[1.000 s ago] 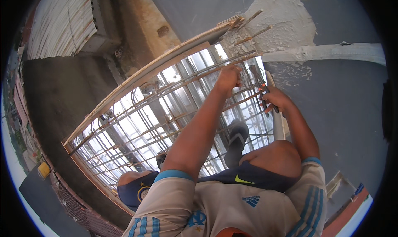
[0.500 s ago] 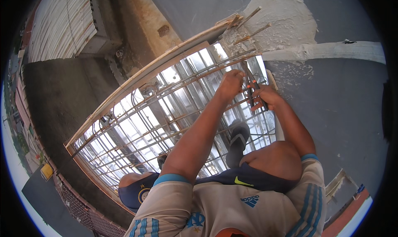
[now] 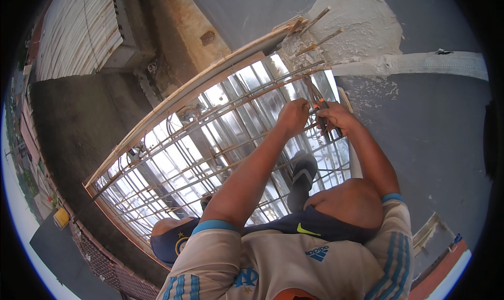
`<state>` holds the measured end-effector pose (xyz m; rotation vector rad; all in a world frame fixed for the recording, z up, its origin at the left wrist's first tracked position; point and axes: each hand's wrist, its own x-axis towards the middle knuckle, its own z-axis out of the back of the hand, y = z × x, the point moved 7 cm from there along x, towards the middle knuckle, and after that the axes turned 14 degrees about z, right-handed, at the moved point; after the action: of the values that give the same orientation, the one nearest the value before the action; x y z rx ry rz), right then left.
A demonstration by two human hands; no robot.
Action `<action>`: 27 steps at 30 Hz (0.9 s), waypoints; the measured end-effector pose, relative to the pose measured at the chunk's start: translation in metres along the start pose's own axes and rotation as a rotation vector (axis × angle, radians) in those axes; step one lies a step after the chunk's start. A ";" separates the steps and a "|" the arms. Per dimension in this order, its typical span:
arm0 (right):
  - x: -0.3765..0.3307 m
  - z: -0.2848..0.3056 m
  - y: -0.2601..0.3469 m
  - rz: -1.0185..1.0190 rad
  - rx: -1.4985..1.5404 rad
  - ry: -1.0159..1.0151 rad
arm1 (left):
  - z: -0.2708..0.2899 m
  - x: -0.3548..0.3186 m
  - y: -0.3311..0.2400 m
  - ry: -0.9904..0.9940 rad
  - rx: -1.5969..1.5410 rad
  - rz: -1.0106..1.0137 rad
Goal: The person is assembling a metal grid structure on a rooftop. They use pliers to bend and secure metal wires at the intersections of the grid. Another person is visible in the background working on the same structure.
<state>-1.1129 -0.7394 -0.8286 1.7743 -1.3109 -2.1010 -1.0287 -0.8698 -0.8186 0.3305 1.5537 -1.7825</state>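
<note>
The steel bar grid [image 3: 210,142] already lies fully laid out inside its wooden frame [image 3: 173,97], so what looks left is tying crossings at the far corner, where both hands work. The left hand [image 3: 294,116] is closed on a bar; the right hand [image 3: 336,119] is clamped on orange-handled pliers [image 3: 319,108]. The pliers sit just above the grid, their long axis pointing away toward the patched wall [image 3: 362,21].
</note>
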 end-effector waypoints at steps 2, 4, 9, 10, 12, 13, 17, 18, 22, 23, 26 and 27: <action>0.003 0.001 -0.004 -0.004 0.046 0.015 | 0.002 -0.001 0.000 0.079 -0.101 0.078; 0.001 -0.001 0.004 0.001 0.087 -0.002 | 0.008 0.002 0.005 0.189 -0.252 0.184; 0.004 0.002 -0.004 0.010 0.278 0.037 | 0.020 0.014 0.015 -0.207 0.113 0.025; 0.002 0.000 -0.001 0.001 0.317 0.036 | 0.019 0.009 0.000 -0.300 0.327 -0.098; 0.003 -0.001 -0.001 -0.011 0.410 0.052 | 0.006 0.004 -0.029 -0.238 0.451 -0.249; 0.004 0.000 -0.002 -0.017 0.462 0.070 | -0.002 0.003 -0.040 -0.208 0.509 -0.325; 0.000 -0.001 0.009 -0.052 0.520 0.115 | -0.016 0.012 -0.054 -0.279 0.612 -0.425; 0.000 0.002 0.013 -0.017 0.450 0.139 | -0.017 0.012 -0.055 -0.283 0.620 -0.446; -0.002 0.007 0.028 0.046 0.169 0.171 | -0.031 0.016 -0.054 -0.275 0.692 -0.510; -0.002 0.006 0.035 0.043 0.093 0.165 | -0.032 0.018 -0.051 -0.280 0.685 -0.512; -0.002 0.012 0.046 0.014 -0.161 0.110 | -0.038 0.021 -0.052 -0.310 0.662 -0.534; 0.001 0.014 0.043 0.010 -0.141 0.122 | -0.039 0.022 -0.053 -0.337 0.659 -0.551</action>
<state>-1.1438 -0.7589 -0.8020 1.8008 -1.1102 -1.9911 -1.0900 -0.8416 -0.8018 -0.1158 0.8249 -2.6037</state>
